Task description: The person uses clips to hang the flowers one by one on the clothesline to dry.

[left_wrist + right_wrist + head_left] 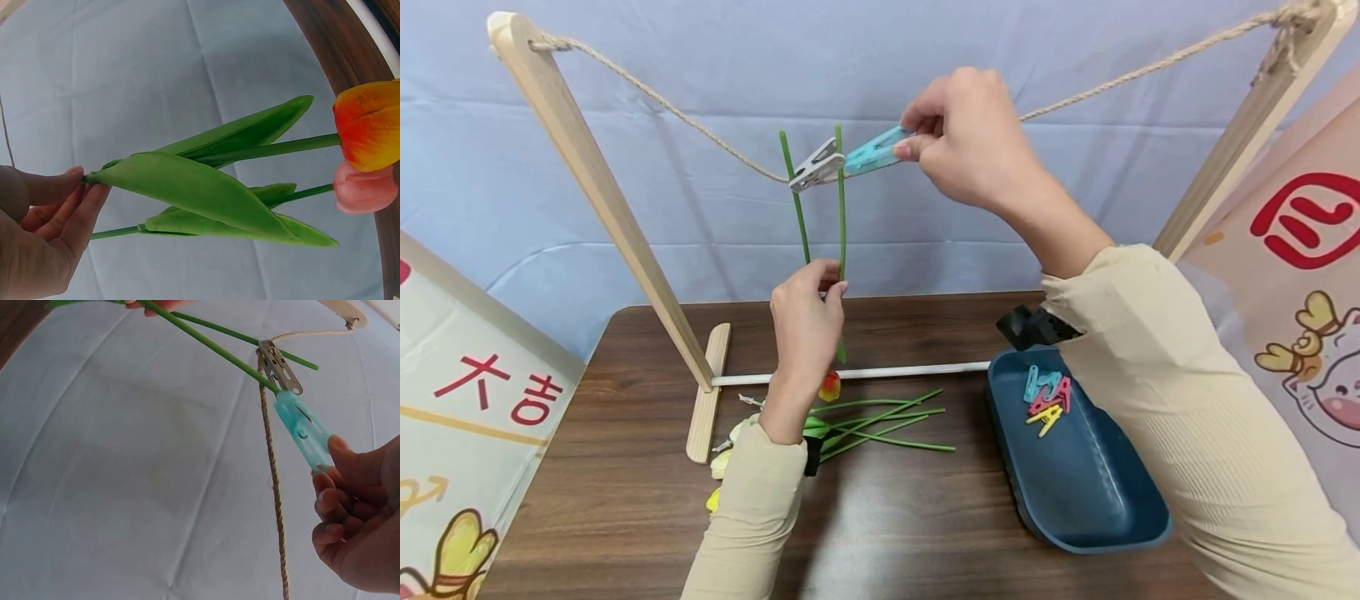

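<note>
My left hand (808,321) pinches the green stem (841,212) of an artificial tulip, close to its leaf base. The tulip hangs head down with an orange-yellow bloom (367,125). Beside it, a pink tulip (365,187) also hangs head down, its stem at the grey clothespin (815,169) on the twine rope (658,98). Between thumb and fingers, my right hand (973,137) pinches the tail of a light blue clothespin (874,150). The far end of this clothespin meets the upper part of the orange-yellow tulip's stem, right by the rope and the grey clothespin.
Two wooden posts (587,167) carry the rope, with a white rod (917,371) low between them. At right on the table (910,533) stands a dark blue tub (1075,492) with several colored clothespins (1048,400). More tulips (880,425) lie behind my left forearm.
</note>
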Tool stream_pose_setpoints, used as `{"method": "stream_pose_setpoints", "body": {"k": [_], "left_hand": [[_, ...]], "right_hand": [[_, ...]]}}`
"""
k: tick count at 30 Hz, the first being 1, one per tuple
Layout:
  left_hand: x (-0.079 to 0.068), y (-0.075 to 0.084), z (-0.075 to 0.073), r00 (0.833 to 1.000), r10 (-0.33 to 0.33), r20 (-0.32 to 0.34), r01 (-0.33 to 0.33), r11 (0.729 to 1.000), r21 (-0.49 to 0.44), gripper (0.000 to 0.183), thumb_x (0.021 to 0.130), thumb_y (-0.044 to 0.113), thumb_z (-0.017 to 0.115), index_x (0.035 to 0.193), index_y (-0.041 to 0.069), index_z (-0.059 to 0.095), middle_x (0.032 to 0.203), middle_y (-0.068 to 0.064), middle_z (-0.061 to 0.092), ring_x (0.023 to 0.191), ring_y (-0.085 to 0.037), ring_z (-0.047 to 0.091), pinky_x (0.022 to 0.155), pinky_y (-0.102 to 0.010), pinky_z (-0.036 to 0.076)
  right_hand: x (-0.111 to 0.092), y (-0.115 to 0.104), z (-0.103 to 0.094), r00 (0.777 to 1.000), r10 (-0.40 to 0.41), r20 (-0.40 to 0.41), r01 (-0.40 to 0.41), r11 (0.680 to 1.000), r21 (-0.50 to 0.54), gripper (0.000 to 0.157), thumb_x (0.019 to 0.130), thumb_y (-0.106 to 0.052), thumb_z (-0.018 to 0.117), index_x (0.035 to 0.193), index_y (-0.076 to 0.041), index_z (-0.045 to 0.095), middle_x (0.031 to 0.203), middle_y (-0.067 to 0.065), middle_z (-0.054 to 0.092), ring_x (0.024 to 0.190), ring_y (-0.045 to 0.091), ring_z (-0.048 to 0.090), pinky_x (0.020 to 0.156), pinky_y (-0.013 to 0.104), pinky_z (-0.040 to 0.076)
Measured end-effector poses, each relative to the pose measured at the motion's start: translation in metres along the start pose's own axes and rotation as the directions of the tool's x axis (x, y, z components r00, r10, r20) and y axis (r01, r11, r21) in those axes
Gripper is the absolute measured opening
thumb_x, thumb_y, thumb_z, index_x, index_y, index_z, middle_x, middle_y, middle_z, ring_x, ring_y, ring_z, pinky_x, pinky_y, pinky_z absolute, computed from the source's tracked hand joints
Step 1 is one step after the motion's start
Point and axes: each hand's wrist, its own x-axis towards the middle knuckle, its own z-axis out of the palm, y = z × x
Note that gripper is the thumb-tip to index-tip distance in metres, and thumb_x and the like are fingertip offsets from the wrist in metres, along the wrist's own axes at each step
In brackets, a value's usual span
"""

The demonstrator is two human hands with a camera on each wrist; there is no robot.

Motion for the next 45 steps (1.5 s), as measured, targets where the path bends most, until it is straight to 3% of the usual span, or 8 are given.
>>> {"method": "stream_pose_setpoints", "body": {"k": [7, 14, 31, 36, 42, 45], "left_hand": [[0.0, 0.0, 0.0, 1.0, 0.009, -0.005, -0.009, 1.0, 0.006, 0.012, 0.08, -0.001, 0.067, 0.091, -0.002, 0.068, 0.084, -0.011, 0.068, 0.075, -0.022, 0.065, 0.073, -0.037, 0.048], [0.0, -0.002, -0.001, 1.0, 0.01, -0.016, -0.009, 1.0, 0.007, 0.011, 0.079, -0.001, 0.068, 0.09, -0.002, 0.068, 0.083, -0.011, 0.068, 0.074, -0.022, 0.066, 0.074, -0.037, 0.048], [-0.001, -0.001, -0.003, 1.0, -0.004, -0.01, 0.004, 1.0, 0.029, 0.012, 0.076, -0.006, 0.068, 0.087, 0.0, 0.071, 0.079, -0.012, 0.069, 0.068, -0.022, 0.066, 0.065, -0.033, 0.051], [-0.001, -0.001, -0.003, 1.0, -0.003, -0.006, 0.004, 1.0, 0.011, 0.012, 0.077, -0.004, 0.069, 0.089, -0.001, 0.071, 0.081, -0.012, 0.069, 0.069, -0.022, 0.066, 0.065, -0.032, 0.052], [-0.001, -0.003, -0.002, 1.0, 0.004, -0.012, -0.005, 1.0, -0.028, 0.012, 0.078, -0.002, 0.069, 0.09, -0.001, 0.07, 0.081, -0.011, 0.068, 0.071, -0.021, 0.065, 0.068, -0.034, 0.05], [0.0, -0.004, -0.002, 1.0, -0.001, -0.003, 0.001, 0.999, -0.033, 0.013, 0.078, -0.001, 0.069, 0.091, -0.001, 0.069, 0.081, -0.011, 0.068, 0.072, -0.021, 0.065, 0.07, -0.035, 0.049]], "right_hand": [[0.005, -0.003, 0.004, 1.0, -0.003, 0.012, 0.004, 0.995, -0.096, 0.017, 0.088, -0.007, 0.057, 0.086, 0.003, 0.07, 0.08, 0.016, 0.065, 0.067, 0.022, 0.05, 0.06, 0.027, 0.033], [0.006, -0.009, 0.008, 0.997, -0.008, 0.08, 0.016, 0.995, -0.097, 0.018, 0.088, -0.005, 0.056, 0.083, 0.002, 0.071, 0.079, 0.016, 0.066, 0.068, 0.024, 0.054, 0.061, 0.028, 0.034], [0.008, -0.016, 0.016, 0.994, 0.073, 0.083, -0.069, 0.996, -0.05, 0.019, 0.09, -0.011, 0.057, 0.086, 0.001, 0.072, 0.081, 0.015, 0.067, 0.072, 0.024, 0.056, 0.068, 0.031, 0.038], [0.006, -0.015, 0.015, 0.99, 0.099, 0.099, -0.095, 0.994, -0.052, 0.024, 0.09, -0.015, 0.057, 0.078, 0.0, 0.07, 0.071, 0.011, 0.064, 0.067, 0.022, 0.048, 0.063, 0.03, 0.033], [0.001, -0.01, 0.013, 0.989, 0.116, 0.094, -0.117, 0.993, 0.008, 0.023, 0.09, -0.018, 0.057, 0.086, -0.001, 0.071, 0.076, 0.012, 0.064, 0.066, 0.02, 0.047, 0.059, 0.029, 0.033], [-0.003, -0.007, 0.012, 0.991, 0.116, 0.063, -0.119, 0.992, 0.044, 0.022, 0.089, -0.019, 0.059, 0.089, 0.0, 0.07, 0.08, 0.012, 0.064, 0.07, 0.02, 0.05, 0.07, 0.029, 0.037]]}}
